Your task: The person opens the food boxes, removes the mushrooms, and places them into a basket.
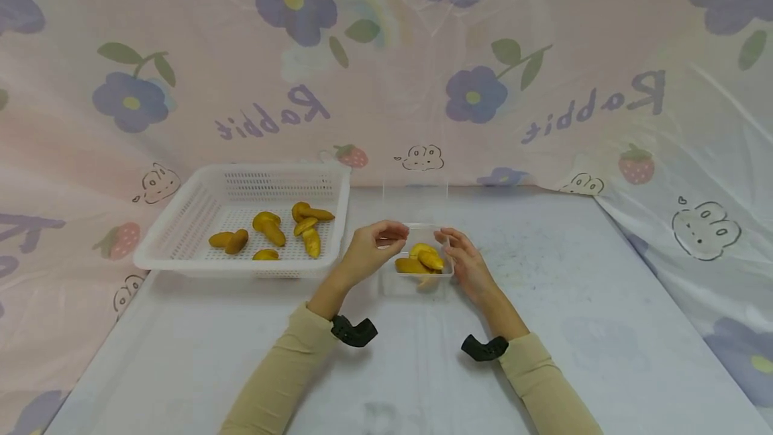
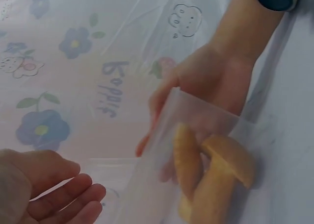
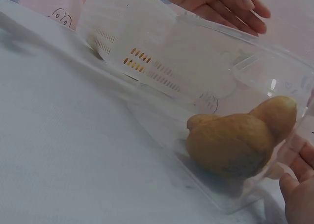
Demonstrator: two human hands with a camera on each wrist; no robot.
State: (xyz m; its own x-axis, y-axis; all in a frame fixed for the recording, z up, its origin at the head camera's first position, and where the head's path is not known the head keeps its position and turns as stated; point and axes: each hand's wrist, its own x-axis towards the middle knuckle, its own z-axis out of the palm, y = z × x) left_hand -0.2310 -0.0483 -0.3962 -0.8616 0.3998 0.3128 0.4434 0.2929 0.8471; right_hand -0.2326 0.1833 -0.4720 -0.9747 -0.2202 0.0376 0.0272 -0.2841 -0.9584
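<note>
Your white basket [image 1: 181, 233] sat off left holding loose yellow pieces [image 1: 268, 228]. Left hand [image 1: 371, 247], fingers relaxed, and right hand [image 1: 468, 264], fingers straight, flanked the clear container [image 1: 443, 278] of pieces mid-table. Looked like closing time; the lid next.

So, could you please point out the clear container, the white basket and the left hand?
clear container [image 1: 447, 275]: head view, front right rim.
white basket [image 1: 181, 210]: head view, left wall.
left hand [image 1: 368, 250]: head view, back of hand.
</note>
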